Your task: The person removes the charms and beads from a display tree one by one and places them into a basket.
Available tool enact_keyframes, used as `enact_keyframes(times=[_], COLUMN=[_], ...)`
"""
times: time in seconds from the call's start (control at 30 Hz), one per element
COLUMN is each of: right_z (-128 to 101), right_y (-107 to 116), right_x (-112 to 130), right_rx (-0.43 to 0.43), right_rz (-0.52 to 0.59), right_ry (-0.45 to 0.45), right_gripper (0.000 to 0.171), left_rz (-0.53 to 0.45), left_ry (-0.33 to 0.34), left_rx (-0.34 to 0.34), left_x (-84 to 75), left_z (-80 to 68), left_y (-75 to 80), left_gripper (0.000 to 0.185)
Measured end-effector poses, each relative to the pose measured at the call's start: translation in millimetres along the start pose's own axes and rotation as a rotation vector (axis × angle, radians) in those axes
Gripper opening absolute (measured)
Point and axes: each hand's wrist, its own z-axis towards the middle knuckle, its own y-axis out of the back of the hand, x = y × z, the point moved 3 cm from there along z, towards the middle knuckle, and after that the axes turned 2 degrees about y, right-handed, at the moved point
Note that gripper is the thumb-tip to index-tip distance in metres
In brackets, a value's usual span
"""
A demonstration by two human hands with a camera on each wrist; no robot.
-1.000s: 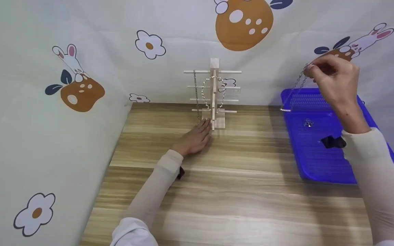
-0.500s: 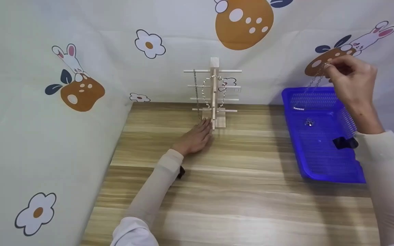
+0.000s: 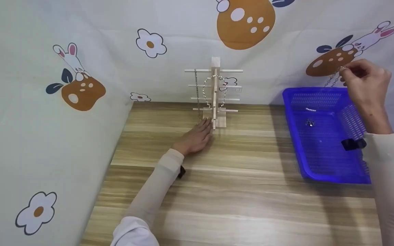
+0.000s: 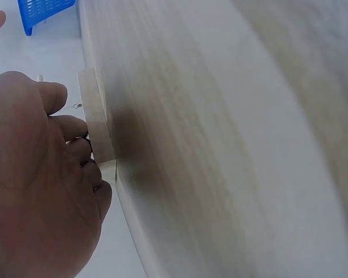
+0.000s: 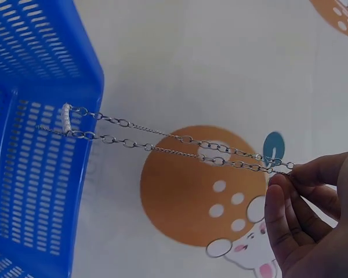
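In the head view my right hand (image 3: 369,83) is raised over the blue basket (image 3: 294,136). Thumb and fingertips pinch a silver chain necklace (image 5: 211,147), which hangs doubled. At its lower end a short white beaded bar (image 5: 66,119) hangs inside the basket's outline. My left hand (image 3: 195,138) touches the base of a wooden jewelry rack (image 3: 215,85) with fingers extended; the left wrist view shows its fingertips against the base block (image 4: 97,116). A pearl bead necklace (image 3: 204,89) hangs around the rack's front, and a darker chain (image 3: 197,89) hangs from its upper left peg.
A small shiny piece of jewelry (image 3: 310,123) lies in the basket. Patterned cloth (image 3: 115,20) stands behind and left of the wood-grain tabletop (image 3: 238,177). Thin pegs (image 3: 233,71) stick out from both sides of the rack.
My right hand has moved to the right, carrying the chain necklace, so the beaded bar has shifted from the basket's left rim to over its inside. My left hand has stayed at the rack's base.
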Motion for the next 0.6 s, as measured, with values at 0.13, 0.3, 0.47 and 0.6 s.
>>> enact_keyframes(times=[0.13, 0.3, 0.47, 0.6], right_z=[2.5, 4.1, 4.6, 4.6], right_y=[3.6, 7.7, 8.1, 6.1], right_x=[-11.6, -23.1, -42.4, -65.1], right_rx=[0.008, 0.010, 0.028, 0.057], right_rz=[-0.058, -0.104, -0.211, -0.263], right_ry=[-0.060, -0.131, -0.164, -0.187], right_gripper=[0.021, 0.024, 0.035, 0.040], left_rz=[0.005, 0.004, -0.002, -0.028], left_ry=[-0.004, -0.005, -0.004, 0.002], left_rx=[-0.005, -0.004, 0.006, 0.012], left_x=[0.2, 0.8, 1.3, 1.5], left_z=[0.5, 0.6, 0.8, 1.0], left_y=[0.1, -0.7, -1.2, -1.1], left_gripper=[0.062, 0.062, 0.062, 0.062])
